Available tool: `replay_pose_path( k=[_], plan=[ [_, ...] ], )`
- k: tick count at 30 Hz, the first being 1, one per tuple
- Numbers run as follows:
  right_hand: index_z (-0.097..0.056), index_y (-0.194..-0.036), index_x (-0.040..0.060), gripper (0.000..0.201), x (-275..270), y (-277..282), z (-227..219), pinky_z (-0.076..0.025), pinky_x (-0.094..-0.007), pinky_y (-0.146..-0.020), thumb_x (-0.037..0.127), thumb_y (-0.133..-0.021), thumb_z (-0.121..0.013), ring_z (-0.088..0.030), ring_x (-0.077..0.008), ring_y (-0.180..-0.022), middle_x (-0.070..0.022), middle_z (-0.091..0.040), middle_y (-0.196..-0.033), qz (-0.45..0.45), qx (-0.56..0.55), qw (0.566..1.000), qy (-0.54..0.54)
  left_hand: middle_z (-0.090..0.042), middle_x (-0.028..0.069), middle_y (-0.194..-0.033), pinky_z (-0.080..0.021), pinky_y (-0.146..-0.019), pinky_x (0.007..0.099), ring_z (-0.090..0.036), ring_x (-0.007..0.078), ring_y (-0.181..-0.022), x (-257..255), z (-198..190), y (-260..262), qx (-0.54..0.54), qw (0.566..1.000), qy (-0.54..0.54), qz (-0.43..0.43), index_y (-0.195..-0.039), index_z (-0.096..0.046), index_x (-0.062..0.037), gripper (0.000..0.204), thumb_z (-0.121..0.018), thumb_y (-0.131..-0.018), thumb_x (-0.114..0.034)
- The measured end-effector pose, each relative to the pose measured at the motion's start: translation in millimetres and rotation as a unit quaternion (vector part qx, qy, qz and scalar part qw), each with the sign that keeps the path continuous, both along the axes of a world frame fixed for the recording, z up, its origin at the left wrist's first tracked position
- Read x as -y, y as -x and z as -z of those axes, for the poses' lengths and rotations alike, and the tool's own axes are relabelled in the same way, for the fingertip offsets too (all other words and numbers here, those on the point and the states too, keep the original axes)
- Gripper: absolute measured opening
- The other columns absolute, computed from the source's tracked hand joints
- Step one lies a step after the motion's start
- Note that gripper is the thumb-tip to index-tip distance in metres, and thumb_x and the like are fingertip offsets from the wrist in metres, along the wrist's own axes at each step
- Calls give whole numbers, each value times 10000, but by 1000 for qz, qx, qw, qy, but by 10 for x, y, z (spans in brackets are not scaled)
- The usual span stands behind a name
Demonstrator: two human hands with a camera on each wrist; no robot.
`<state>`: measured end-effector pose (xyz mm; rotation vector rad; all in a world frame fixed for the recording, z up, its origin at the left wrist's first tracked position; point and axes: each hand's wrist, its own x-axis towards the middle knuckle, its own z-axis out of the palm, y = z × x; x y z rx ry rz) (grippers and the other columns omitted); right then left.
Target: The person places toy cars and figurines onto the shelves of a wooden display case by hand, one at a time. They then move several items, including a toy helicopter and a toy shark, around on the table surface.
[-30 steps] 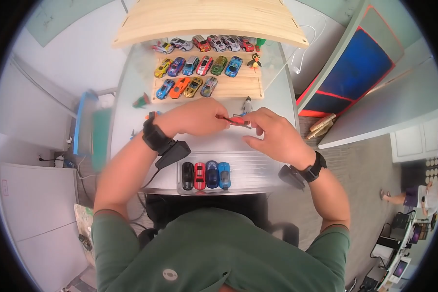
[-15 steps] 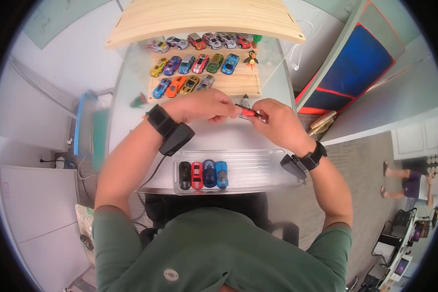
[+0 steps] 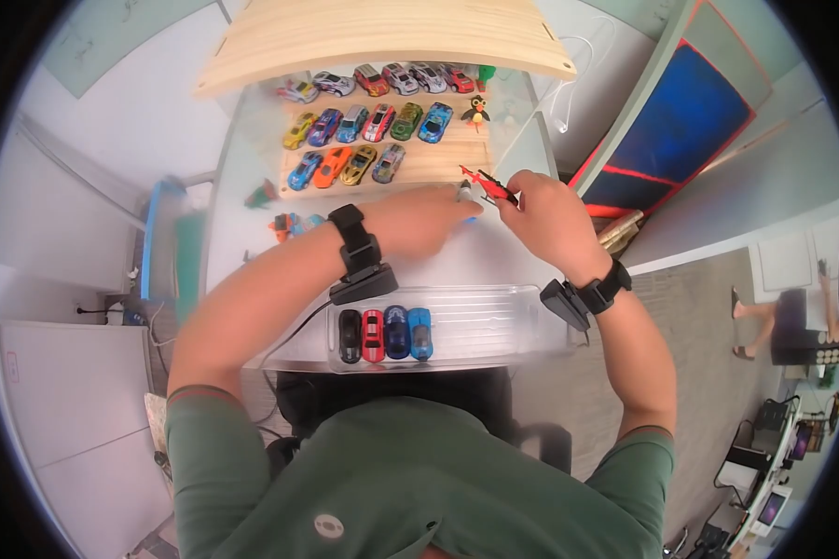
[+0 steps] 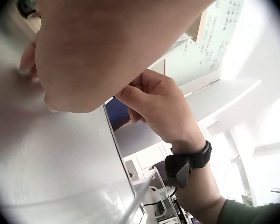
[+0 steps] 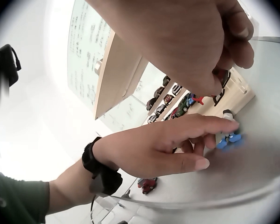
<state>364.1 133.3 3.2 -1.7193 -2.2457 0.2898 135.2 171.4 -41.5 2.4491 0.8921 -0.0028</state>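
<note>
A red and black toy helicopter (image 3: 496, 187) is pinched in the fingers of the right hand (image 3: 552, 219), above the table right of the left hand. The left hand (image 3: 429, 222) reaches over a small grey-white figure with a blue base (image 3: 464, 191). From the right wrist view, the left hand (image 5: 154, 144) has its index finger extended at the figure (image 5: 228, 133); whether it touches cannot be told. The right hand (image 5: 191, 46) partly hides the helicopter there. In the left wrist view the left hand (image 4: 79, 60) hides most of its own fingers; the right hand (image 4: 161, 105) is beyond.
Rows of toy cars (image 3: 352, 123) stand on a wooden rack (image 3: 438, 172) with a penguin-like figure (image 3: 475, 113). A clear tray (image 3: 485, 326) near the front edge holds several cars. Small toys (image 3: 294, 224) lie beside the left forearm. A wooden panel (image 3: 391, 42) overhangs the back.
The left hand has let go of the helicopter and moved down beside the grey-white figure. The right hand has lifted the helicopter slightly away and to the right.
</note>
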Motion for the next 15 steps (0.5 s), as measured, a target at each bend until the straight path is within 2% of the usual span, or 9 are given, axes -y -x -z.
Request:
replay_pose_path(
  k=[4,6,12,15],
  plan=[
    [-707,-980,4,212,-149,56,102,-578,-514,-762,212,-946,-682,-729,-404,-851,-202,-737,-922,-30,12,999,-23,-631,177,-1238,-507,-1010,482,-614,376,-1199,-67,47,-12,-45,997,-46,36,-1478,-570,-120,481,-648,-1003,-141],
    [-688,-969,11,205,-215,108,131,-583,-530,-744,213,-954,-655,-731,-420,-832,-214,-734,-877,-40,47,998,-26,-630,170,-1248,-501,-1029,480,-604,376,-1214,-35,84,21,-32,998,-42,31,-1470,-573,-111,473,-648,-1005,-150],
    [-670,-1011,10,231,-343,276,128,-596,-536,-719,238,-998,-638,-738,-438,-799,-229,-733,-801,-18,74,997,9,-628,162,-1281,-491,-1063,473,-596,382,-1225,60,72,192,-21,999,-39,28,-1499,-553,-86,505,-650,-1012,-181],
    [-658,-1057,11,245,-398,308,156,-602,-535,-734,251,-1025,-622,-747,-435,-825,-228,-745,-835,-5,88,996,27,-630,188,-1275,-494,-1052,480,-606,391,-1210,73,-51,237,-13,1000,-10,17,-1544,-512,-75,559,-651,-1020,-212]
  ],
)
